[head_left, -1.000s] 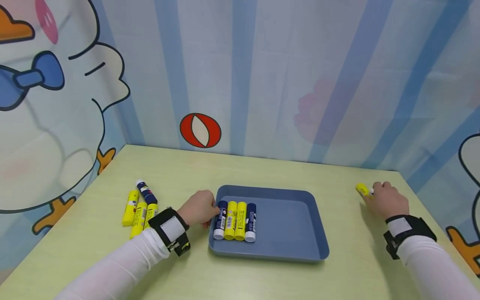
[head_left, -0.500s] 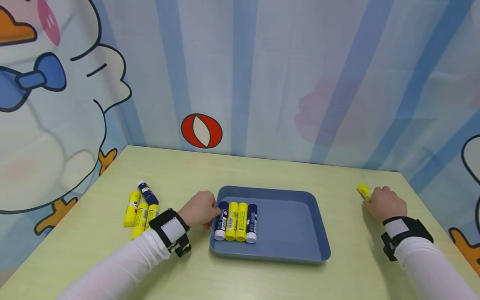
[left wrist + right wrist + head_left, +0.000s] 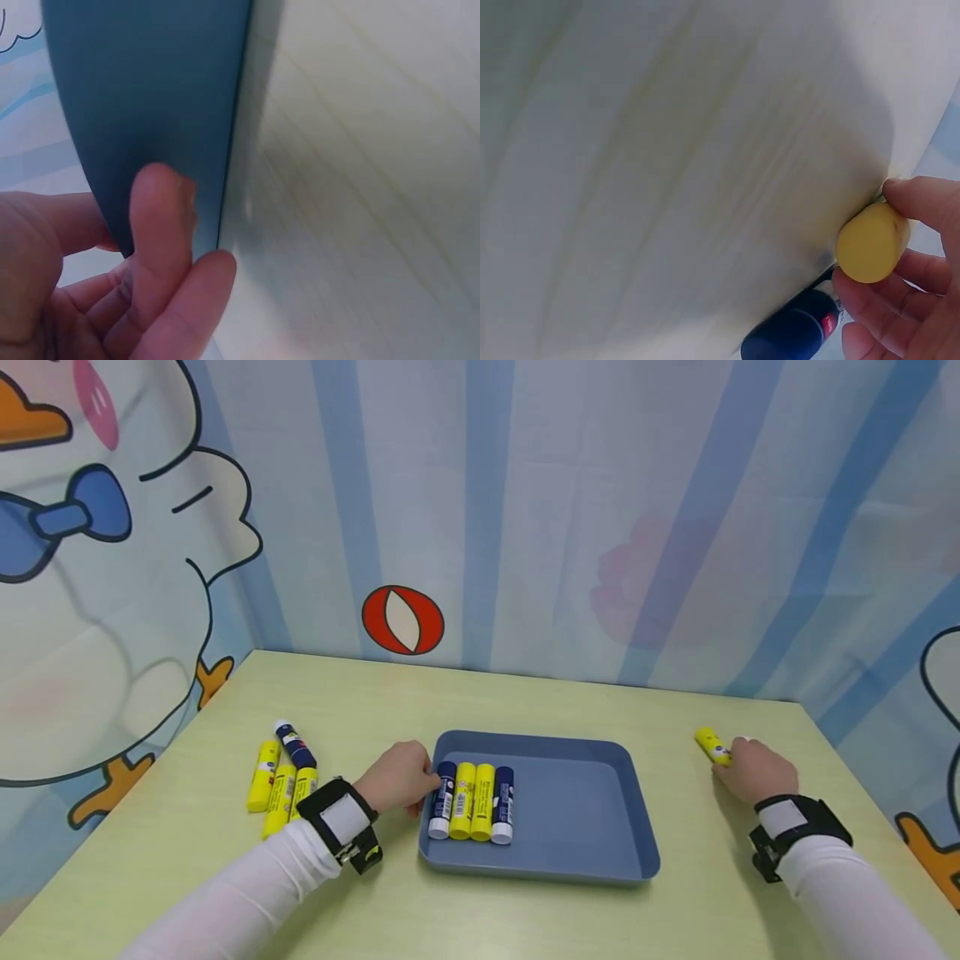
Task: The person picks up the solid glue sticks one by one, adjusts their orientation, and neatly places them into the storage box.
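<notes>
A blue-grey tray (image 3: 577, 810) lies mid-table, with two yellow glue sticks (image 3: 472, 802) between two navy ones (image 3: 502, 806) along its left side. My left hand (image 3: 397, 777) pinches the tray's left wall (image 3: 157, 90), fingers on the outside. Right of the tray, my right hand (image 3: 759, 771) pinches a yellow glue stick (image 3: 711, 745) between thumb and fingers. In the right wrist view its round yellow end (image 3: 868, 244) faces the camera. Just beside those fingers lies a navy glue stick (image 3: 791, 330), mostly hidden by the hand in the head view.
Left of my left forearm, several yellow glue sticks (image 3: 264, 777) and one navy glue stick (image 3: 295, 745) lie in a loose group. The pale table (image 3: 540, 922) ends at a printed cloth backdrop (image 3: 555, 527) behind and to the sides.
My right hand has shifted a little to the left, and the yellow glue stick has moved left with it. The left hand and the tray stay where they were.
</notes>
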Available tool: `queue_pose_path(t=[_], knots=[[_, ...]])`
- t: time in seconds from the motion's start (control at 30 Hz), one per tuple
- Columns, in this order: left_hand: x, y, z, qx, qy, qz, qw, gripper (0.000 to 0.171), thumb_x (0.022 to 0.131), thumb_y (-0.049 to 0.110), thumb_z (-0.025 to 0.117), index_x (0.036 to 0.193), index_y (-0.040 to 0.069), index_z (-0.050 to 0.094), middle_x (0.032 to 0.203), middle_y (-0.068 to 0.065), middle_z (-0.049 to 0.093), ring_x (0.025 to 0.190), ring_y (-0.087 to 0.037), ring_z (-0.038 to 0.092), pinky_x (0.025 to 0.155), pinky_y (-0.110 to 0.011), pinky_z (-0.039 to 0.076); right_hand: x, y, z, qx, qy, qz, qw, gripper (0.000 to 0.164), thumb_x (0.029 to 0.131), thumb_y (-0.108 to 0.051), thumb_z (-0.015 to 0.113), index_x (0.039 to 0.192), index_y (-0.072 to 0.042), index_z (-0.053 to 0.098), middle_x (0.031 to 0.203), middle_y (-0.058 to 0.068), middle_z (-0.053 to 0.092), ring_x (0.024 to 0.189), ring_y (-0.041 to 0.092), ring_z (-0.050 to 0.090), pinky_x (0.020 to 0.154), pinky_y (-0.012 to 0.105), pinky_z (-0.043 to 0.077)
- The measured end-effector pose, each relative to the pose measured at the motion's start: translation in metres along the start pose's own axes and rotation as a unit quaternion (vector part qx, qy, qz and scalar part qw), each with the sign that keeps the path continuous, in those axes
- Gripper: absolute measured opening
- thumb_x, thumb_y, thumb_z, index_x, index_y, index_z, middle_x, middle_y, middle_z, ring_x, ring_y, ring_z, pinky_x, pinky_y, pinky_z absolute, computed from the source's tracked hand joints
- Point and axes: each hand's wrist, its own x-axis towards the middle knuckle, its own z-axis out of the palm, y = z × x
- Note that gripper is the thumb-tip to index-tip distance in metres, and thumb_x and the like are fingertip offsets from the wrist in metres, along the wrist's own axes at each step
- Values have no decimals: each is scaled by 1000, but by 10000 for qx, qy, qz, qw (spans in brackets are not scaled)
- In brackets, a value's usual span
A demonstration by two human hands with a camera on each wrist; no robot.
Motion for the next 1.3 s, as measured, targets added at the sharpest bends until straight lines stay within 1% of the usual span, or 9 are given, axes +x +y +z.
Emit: queue_pose_path(t=[0.27, 0.47, 0.57, 0.7, 0.87, 0.97, 1.03, 1.17, 1.3], knots=[[3, -4, -1, -222, -226, -7, 9995, 31, 93, 15, 64, 64, 6, 61, 51, -3, 59, 45, -17, 60, 43, -22, 38, 1, -15, -9, 590, 65, -77, 9982, 29, 89, -16, 62, 89, 12, 55, 71, 16, 55, 57, 23, 48, 51, 35, 39], [3, -11, -11, -565, -507, -294, 9967, 29, 95, 25, 64, 73, 6, 66, 58, -5, 63, 49, -18, 62, 49, -25, 47, -3, -51, -34, 897, 399, -698, 9927, 31, 89, -18, 65, 97, 11, 58, 78, 15, 60, 58, 21, 48, 50, 34, 39], [4, -12, -19, -601, -429, -429, 9963, 33, 95, 33, 64, 77, 5, 67, 60, -6, 63, 52, -20, 63, 52, -26, 47, -6, -72, -43, 904, 486, -1007, 9896, 31, 89, -19, 67, 101, 9, 60, 82, 15, 61, 60, 20, 50, 51, 33, 41], [6, -11, -33, -494, -67, -387, 9980, 36, 94, 40, 63, 89, 5, 67, 65, -6, 65, 56, -22, 65, 59, -30, 47, -14, -99, -49, 946, 475, -1301, 9858, 30, 88, -19, 69, 103, 6, 61, 89, 15, 63, 64, 20, 53, 53, 33, 45], [11, -7, -42, -300, 546, -73, 9980, 37, 93, 44, 62, 99, 8, 64, 76, -6, 67, 61, -21, 65, 59, -32, 46, -29, -131, -50, 967, 462, -1744, 9788, 28, 86, -18, 73, 104, 1, 63, 90, 9, 62, 68, 18, 55, 59, 35, 48], [13, -2, -42, -299, 927, 239, 9950, 39, 92, 44, 63, 106, 8, 63, 90, -7, 68, 72, -21, 64, 61, -31, 48, -37, -148, -50, 889, 469, -2092, 9727, 27, 85, -19, 74, 104, -2, 64, 89, 4, 60, 70, 15, 55, 61, 33, 49], [13, 3, -40, -411, 1055, 479, 9924, 40, 92, 43, 64, 111, 8, 61, 100, -9, 67, 82, -22, 64, 67, -33, 51, -42, -159, -51, 799, 466, -2327, 9681, 27, 85, -20, 75, 104, -4, 65, 88, 1, 59, 70, 13, 55, 61, 32, 49], [9, 20, -33, -550, 978, 1049, 9881, 46, 91, 39, 68, 123, 8, 56, 117, -13, 64, 100, -25, 62, 81, -37, 52, -50, -176, -54, 588, 381, -2621, 9625, 29, 83, -22, 77, 105, -6, 66, 88, 0, 58, 71, 12, 55, 63, 30, 50], [4, 39, -24, -464, 735, 1437, 9858, 49, 89, 39, 70, 125, 10, 55, 119, -11, 64, 103, -23, 62, 84, -38, 51, -55, -190, -55, 449, 309, -2780, 9590, 32, 82, -24, 79, 107, -7, 67, 90, 0, 58, 73, 12, 55, 65, 28, 50]])
